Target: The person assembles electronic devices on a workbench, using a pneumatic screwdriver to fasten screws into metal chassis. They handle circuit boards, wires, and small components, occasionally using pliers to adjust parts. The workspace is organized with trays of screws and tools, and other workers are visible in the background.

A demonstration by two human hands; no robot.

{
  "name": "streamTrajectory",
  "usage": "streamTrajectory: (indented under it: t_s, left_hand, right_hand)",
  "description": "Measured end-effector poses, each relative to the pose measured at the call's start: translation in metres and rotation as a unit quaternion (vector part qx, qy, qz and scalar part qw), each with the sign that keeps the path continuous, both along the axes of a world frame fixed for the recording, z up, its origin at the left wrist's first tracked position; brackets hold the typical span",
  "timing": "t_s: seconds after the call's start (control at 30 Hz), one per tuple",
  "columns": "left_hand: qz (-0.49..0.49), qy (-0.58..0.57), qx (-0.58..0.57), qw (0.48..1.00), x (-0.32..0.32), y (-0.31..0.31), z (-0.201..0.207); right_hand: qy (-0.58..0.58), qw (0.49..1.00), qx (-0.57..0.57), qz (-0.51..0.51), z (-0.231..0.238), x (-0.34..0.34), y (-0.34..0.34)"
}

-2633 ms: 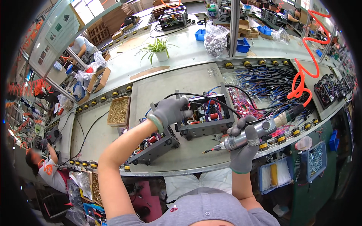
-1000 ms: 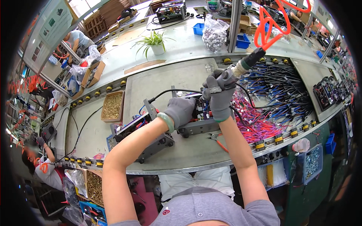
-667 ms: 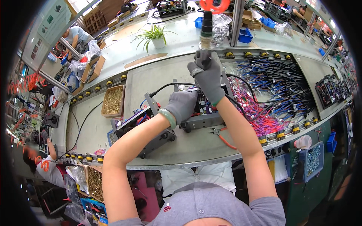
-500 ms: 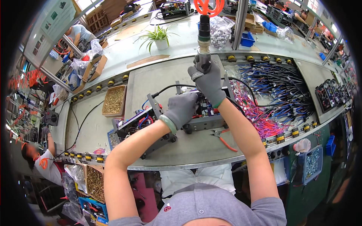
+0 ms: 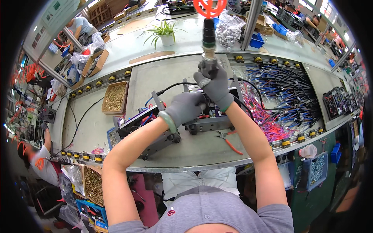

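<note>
Tool (image 5: 208,50) fills right hand (image 5: 215,84), its tip hidden; left hand (image 5: 185,108) shows indistinct fingertips.

cables (image 5: 285,91): landmark | machine (image 5: 210,125): left of cables | second machine (image 5: 162,145): farther left | pliers (image 5: 222,135): left of near end | parts box (image 5: 112,113): far left | potted plant (image 5: 167,40): behind, left

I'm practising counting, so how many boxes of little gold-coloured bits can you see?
2. One box sits on the bench, left of the left hand; the other box is below the bench edge, beside the left arm. More may be hidden.
</note>
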State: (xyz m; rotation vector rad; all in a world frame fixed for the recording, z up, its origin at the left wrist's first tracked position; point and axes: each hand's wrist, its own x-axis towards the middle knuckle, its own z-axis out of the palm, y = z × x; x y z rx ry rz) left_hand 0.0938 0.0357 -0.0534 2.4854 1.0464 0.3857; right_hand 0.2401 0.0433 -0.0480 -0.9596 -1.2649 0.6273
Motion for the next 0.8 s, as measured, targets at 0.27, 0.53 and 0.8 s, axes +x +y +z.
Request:
streamTrajectory:
  t_s: [0.27, 0.53, 0.8]
  left_hand:
    - [0.187, -0.594, -0.382, 0.682, -0.200, 0.014, 0.046]
    - [0.432, -0.519, -0.080, 0.733, -0.529, -0.151, -0.062]
    - [0.673, -0.587, 0.027, 0.450, -0.601, -0.270, -0.092]
  right_hand:
    - [0.129, 0.987, -0.061, 0.078, 0.016, 0.012, -0.006]
    - [0.247, 0.942, -0.129, 0.186, 0.045, 0.039, -0.078]
    - [0.245, 0.888, -0.306, 0.239, 0.000, 0.036, -0.081]
